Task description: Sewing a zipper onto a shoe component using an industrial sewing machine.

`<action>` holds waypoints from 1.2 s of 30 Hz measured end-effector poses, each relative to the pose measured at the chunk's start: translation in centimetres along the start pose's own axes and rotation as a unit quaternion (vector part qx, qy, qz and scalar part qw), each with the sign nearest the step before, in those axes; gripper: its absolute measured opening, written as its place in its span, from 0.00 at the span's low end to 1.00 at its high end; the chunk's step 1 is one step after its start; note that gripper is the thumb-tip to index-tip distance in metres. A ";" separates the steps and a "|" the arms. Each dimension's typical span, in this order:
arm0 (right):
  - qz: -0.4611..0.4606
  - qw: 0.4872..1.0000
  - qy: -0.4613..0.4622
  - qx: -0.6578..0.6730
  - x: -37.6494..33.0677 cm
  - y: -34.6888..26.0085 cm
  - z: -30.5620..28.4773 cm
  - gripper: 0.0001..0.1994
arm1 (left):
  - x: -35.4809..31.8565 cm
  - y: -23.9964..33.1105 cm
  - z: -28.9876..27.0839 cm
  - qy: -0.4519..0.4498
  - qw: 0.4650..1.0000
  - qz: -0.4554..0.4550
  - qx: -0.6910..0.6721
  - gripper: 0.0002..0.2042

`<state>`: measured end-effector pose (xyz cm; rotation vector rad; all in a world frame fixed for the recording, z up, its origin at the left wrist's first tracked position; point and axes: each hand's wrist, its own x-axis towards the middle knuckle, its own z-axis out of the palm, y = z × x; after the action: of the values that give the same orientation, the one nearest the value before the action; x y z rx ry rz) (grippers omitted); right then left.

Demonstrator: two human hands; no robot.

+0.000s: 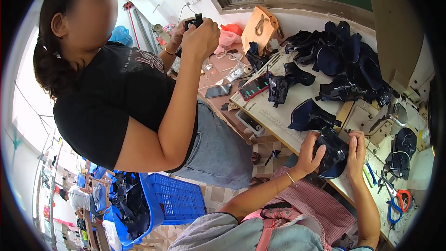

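I hold a glossy black shoe upper (332, 151) with dark navy lining at the near edge of the sewing table. My left hand (308, 155) is closed on its left side, thumb toward the front. My right hand (356, 151) grips its right edge with the fingers pressed together. Just beyond my hands lies another dark upper (310, 115). A strapped black upper (281, 86) rests farther left. Scissors (395, 200) with orange and blue handles lie right of my right hand, near a small blue-and-green tool (370, 174).
A large pile of black uppers (344, 58) covers the table's far side. Sewing machine parts (395, 114) stand at right. On my left a person (139, 107) stands holding a small black piece. Blue baskets (179, 197) sit on the floor; phones (218, 91) lie on the adjoining table.
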<state>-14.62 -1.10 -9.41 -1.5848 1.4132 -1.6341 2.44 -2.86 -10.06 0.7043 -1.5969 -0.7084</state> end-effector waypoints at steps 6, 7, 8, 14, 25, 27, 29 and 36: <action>0.002 1.000 0.001 0.004 0.1 -0.2 0.1 0.10 | 0.0 0.1 0.0 0.000 1.000 0.004 0.003 0.12; 0.003 1.000 0.001 0.004 0.1 -0.2 0.0 0.10 | 0.0 0.1 0.0 -0.002 1.000 0.005 0.004 0.12; 0.001 1.000 0.000 0.002 0.1 -0.2 0.0 0.09 | 0.0 0.1 0.0 -0.002 1.000 0.004 0.004 0.12; 0.000 1.000 0.000 0.004 0.1 -0.3 0.1 0.09 | 0.0 0.0 -0.1 0.000 1.000 0.007 0.008 0.12; 0.000 1.000 0.003 0.006 0.0 0.0 0.1 0.09 | 0.0 0.0 0.0 0.007 1.000 0.005 -0.001 0.12; -0.001 1.000 0.001 -0.001 0.0 -0.1 0.1 0.09 | 0.0 0.0 0.0 0.007 1.000 0.009 0.002 0.12; -0.001 1.000 0.001 -0.001 0.0 -0.1 0.1 0.09 | 0.0 0.0 0.0 0.007 1.000 0.012 0.004 0.12; 0.003 1.000 -0.001 -0.005 0.1 -0.1 0.1 0.09 | 0.1 0.1 -0.1 0.005 1.000 0.008 0.008 0.11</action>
<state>-14.46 -1.16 -9.31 -1.5858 1.4245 -1.6235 2.57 -2.82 -9.91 0.7048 -1.5994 -0.6797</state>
